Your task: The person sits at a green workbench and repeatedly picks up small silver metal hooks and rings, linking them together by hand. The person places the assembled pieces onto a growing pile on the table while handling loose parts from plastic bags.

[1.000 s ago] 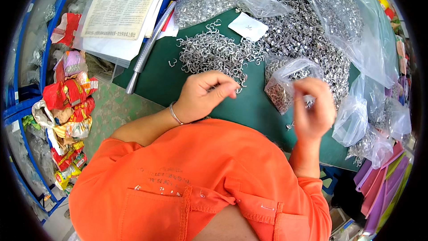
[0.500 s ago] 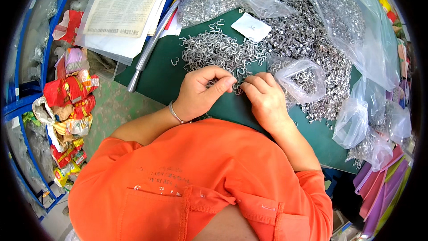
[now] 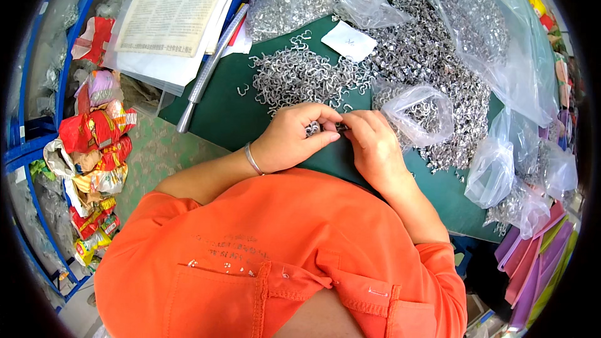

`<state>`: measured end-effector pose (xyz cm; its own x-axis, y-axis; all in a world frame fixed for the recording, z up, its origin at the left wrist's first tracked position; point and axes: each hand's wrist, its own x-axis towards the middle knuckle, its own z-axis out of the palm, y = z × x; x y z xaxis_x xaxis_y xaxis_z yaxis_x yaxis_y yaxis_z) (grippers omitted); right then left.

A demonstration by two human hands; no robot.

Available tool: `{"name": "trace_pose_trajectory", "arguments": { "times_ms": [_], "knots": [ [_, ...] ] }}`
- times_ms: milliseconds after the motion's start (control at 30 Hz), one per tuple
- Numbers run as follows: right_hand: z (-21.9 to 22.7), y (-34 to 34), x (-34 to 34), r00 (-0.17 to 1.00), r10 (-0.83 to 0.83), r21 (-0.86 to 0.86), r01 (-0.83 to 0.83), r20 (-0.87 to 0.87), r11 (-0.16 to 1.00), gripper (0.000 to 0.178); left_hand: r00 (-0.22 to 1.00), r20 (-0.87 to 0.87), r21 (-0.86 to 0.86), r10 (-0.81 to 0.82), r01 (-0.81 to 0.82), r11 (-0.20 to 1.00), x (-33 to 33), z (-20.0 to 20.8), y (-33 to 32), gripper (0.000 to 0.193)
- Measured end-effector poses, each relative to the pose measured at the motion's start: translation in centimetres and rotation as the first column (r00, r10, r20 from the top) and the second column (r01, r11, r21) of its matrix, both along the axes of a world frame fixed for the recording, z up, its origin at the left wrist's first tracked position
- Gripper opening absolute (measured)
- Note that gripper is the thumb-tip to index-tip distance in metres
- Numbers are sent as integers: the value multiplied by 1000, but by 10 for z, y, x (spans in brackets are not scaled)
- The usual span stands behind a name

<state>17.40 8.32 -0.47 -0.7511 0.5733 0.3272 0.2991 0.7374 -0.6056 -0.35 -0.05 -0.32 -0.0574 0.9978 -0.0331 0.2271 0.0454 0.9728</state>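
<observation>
My left hand and my right hand meet fingertip to fingertip over the near edge of the green table. A small dark metal piece is pinched between their fingers, too small to make out fully. Several curved metal hooks show inside the curl of my left hand. Just beyond lies a loose pile of silver S-like hooks. To the right spreads a heap of darker small metal clips. An open clear bag with hooks inside sits beside my right hand.
Filled clear bags stand at the back, and a large one at the back right. A white paper slip lies between the piles. On the left are a metal rod, papers and a blue rack holding wrappers.
My hands have come together, fingertips now touching around a small metal piece. The left hand has shifted slightly right and nearer, with hooks now visible in its curl.
</observation>
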Motion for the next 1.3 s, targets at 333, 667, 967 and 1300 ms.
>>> {"name": "trace_pose_trajectory", "arguments": {
  "times_ms": [333,667,967,1300],
  "knots": [
    [4,4,0,995,74,72,-78,64,994,24,998,-9,22,60,-60,998,-1,3,-1,13],
    [6,-1,7,989,79,21,-83,125,996,26,997,-46,39,63,-61,997,-3,-1,-4,12],
    [13,-3,3,999,-38,-88,36,-15,995,22,999,-46,75,28,-24,997,-2,-1,-3,13],
    [23,-1,-3,986,22,-269,-67,-164,961,24,1000,-20,56,15,-14,998,1,0,0,13]
  ]
}}
